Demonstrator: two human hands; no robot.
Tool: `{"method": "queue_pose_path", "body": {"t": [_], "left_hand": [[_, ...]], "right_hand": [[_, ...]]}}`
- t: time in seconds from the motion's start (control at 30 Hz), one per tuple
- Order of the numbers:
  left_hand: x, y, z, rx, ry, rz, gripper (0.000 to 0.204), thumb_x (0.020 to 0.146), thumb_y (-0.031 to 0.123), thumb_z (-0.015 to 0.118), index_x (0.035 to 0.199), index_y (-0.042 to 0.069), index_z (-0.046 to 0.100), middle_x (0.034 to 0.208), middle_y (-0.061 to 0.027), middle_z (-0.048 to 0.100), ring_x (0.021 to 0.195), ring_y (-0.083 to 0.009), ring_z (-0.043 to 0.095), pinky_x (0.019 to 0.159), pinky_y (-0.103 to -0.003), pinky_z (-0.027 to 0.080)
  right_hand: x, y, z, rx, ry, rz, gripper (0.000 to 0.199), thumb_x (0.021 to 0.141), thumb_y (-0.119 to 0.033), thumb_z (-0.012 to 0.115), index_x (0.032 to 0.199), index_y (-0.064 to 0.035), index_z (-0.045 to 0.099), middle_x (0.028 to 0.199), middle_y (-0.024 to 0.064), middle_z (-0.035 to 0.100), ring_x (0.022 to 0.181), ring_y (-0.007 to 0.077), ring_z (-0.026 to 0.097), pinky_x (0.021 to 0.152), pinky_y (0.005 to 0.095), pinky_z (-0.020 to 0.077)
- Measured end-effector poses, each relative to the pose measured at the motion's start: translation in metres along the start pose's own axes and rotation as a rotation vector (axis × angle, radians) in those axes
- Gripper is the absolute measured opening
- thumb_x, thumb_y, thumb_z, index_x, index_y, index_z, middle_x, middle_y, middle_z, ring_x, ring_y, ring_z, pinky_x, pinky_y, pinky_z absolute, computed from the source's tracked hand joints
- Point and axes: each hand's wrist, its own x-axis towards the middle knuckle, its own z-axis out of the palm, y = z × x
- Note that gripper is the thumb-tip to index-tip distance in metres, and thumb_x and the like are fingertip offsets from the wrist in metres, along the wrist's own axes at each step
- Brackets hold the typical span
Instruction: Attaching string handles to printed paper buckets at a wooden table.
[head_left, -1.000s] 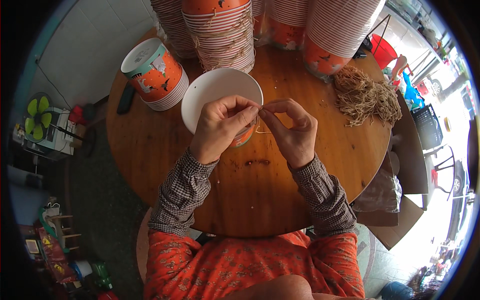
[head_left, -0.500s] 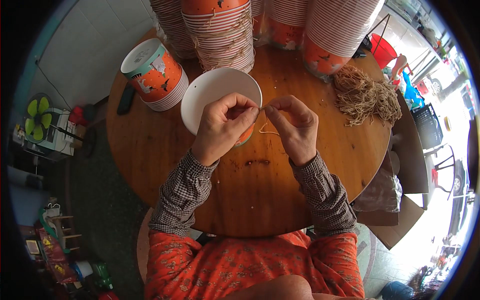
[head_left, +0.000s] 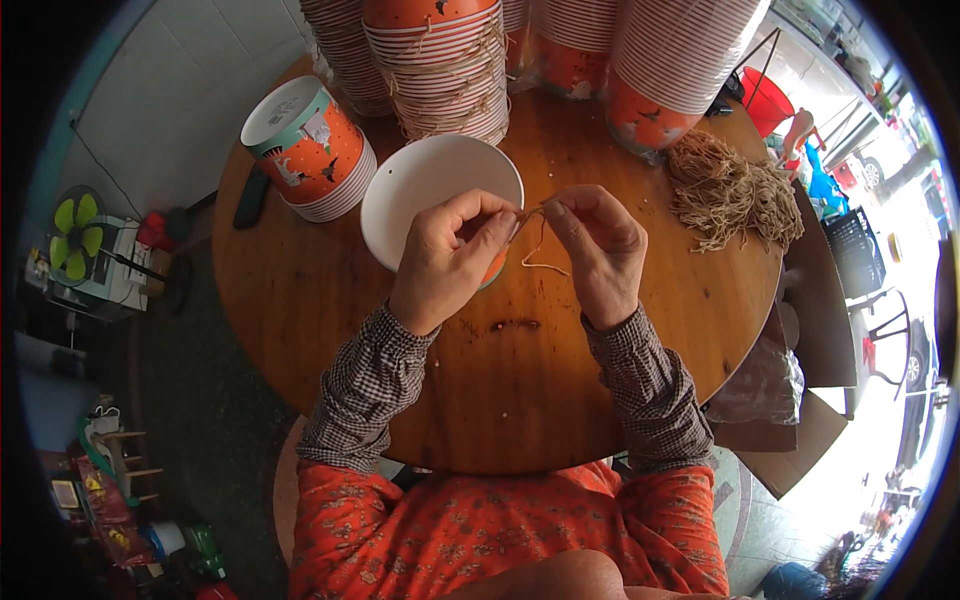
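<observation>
A thin tan string (head_left: 544,266) is pinched between my two hands over the table's middle, and its loose loop hangs below my right fingers. My left hand (head_left: 455,258) is closed on the string at the near right rim of a white-lined paper bucket (head_left: 420,180). My right hand (head_left: 603,250) grips the string a short way to the right, thumb against fingers. The bucket lies tipped with its mouth toward me and a small hole shows in its inner wall. Part of its orange outside peeps out beside my left hand, which hides the rest.
The round wooden table (head_left: 500,400) carries an upside-down stack of orange buckets (head_left: 310,150) at left, beside a dark phone-like object (head_left: 252,198). Tall bucket stacks (head_left: 450,80) stand at the back, some wrapped in plastic. A heap of tan strings (head_left: 735,190) lies at right.
My right hand has shifted slightly right, away from my left, and more string shows stretched between them. The hanging loop has moved a little right. My left hand has barely moved.
</observation>
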Motion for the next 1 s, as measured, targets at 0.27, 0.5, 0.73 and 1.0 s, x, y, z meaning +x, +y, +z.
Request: {"method": "queue_pose_path", "body": {"t": [0.27, 0.5, 0.73, 1.0], "left_hand": [[0.000, 0.006, 0.007, -0.117, 0.024, -0.005, 0.010, 0.095, 0.006, 0.055, 0.102, -0.001, 0.057, 0.062, 0.0039, 0.051, 0.054, -0.0008, 0.042, 0.049, -0.019, 0.033], [-0.001, -0.006, 0.012, 0.157, 0.068, 0.160, 0.012, 0.088, 0.001, 0.059, 0.100, -0.001, 0.057, 0.055, -0.0006, 0.048, 0.049, -0.0026, 0.040, 0.047, -0.022, 0.033], [-0.002, 0.007, 0.007, 0.121, 0.031, 0.034, 0.007, 0.089, 0.001, 0.061, 0.095, -0.001, 0.060, 0.051, 0.0001, 0.049, 0.046, -0.0011, 0.038, 0.044, -0.023, 0.029], [-0.001, 0.004, 0.004, 0.007, 0.116, 0.080, 0.004, 0.089, 0.001, 0.061, 0.091, -0.002, 0.059, 0.053, 0.0018, 0.053, 0.048, -0.0010, 0.042, 0.044, -0.021, 0.032]], "right_hand": [[0.000, 0.002, -0.001, 0.128, 0.003, 0.062, 0.006, 0.090, -0.003, 0.063, 0.092, 0.0024, 0.062, 0.083, 0.0022, 0.064, 0.079, 0.0087, 0.059, 0.074, 0.0235, 0.0475], [0.003, 0.000, -0.002, 0.111, -0.024, 0.146, 0.006, 0.090, -0.004, 0.062, 0.091, 0.0018, 0.061, 0.079, 0.0025, 0.063, 0.070, 0.0067, 0.057, 0.063, 0.0215, 0.0467], [-0.001, -0.020, -0.001, -0.089, -0.179, 0.179, 0.010, 0.093, -0.009, 0.060, 0.091, 0.0010, 0.060, 0.077, 0.0036, 0.063, 0.052, 0.0049, 0.053, 0.045, 0.0190, 0.0428], [0.005, -0.029, -0.010, 0.082, -0.345, 0.453, 0.019, 0.093, -0.016, 0.062, 0.094, 0.0022, 0.060, 0.076, 0.0022, 0.062, 0.056, 0.0059, 0.055, 0.048, 0.0194, 0.0445]]}}
